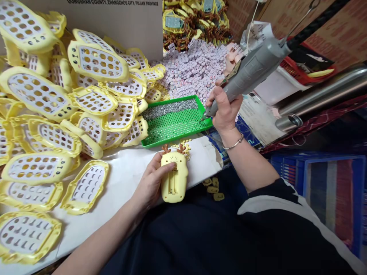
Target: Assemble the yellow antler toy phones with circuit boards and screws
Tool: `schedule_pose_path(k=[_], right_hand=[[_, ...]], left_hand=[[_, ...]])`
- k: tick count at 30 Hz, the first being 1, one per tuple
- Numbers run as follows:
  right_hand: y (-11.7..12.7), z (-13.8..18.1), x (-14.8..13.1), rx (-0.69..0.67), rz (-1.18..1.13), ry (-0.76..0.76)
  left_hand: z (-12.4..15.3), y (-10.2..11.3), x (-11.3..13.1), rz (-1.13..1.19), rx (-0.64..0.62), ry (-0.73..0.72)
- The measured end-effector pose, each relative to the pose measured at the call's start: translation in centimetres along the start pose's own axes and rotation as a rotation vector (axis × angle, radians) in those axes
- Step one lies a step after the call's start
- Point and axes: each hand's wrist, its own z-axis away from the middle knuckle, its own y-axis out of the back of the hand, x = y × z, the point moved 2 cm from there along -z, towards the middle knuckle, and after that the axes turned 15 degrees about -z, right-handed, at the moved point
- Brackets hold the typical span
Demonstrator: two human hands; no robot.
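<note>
My left hand [153, 175] is closed around a yellow toy phone [174, 183] with brown antlers, its back facing up and its battery compartment uncovered. The thumb lies across the back, near the speaker holes. Wrapped round a grey electric screwdriver [246, 72] is my right hand [226, 110], which wears a bracelet at the wrist. The driver's tip points down over the right end of a green perforated tray [172, 139]. Small metal screws [172, 109] lie along the tray's far side; whether the tip touches one I cannot make out.
Yellow phone front shells [97, 63] are heaped on the left. Behind the tray lie white key pieces [195, 65] and brown-and-yellow parts [195, 23]. A metal cylinder [327, 89], a red basket [312, 72] and a blue crate [304, 168] stand right. Small yellow pieces [213, 187] rest on my lap.
</note>
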Motion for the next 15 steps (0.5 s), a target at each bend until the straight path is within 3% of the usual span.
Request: schedule_pose_path(k=[8,15], right_hand=[[-0.4,-0.3,-0.8,-0.024,-0.022,0.041],[-4.3,1.8,-6.2,-0.078,-0.234,0.028]], left_hand=[[0.1,0.1,0.0,-0.016,-0.013,-0.055],[-0.2,0.2,-0.4,0.008,-0.035,-0.106]])
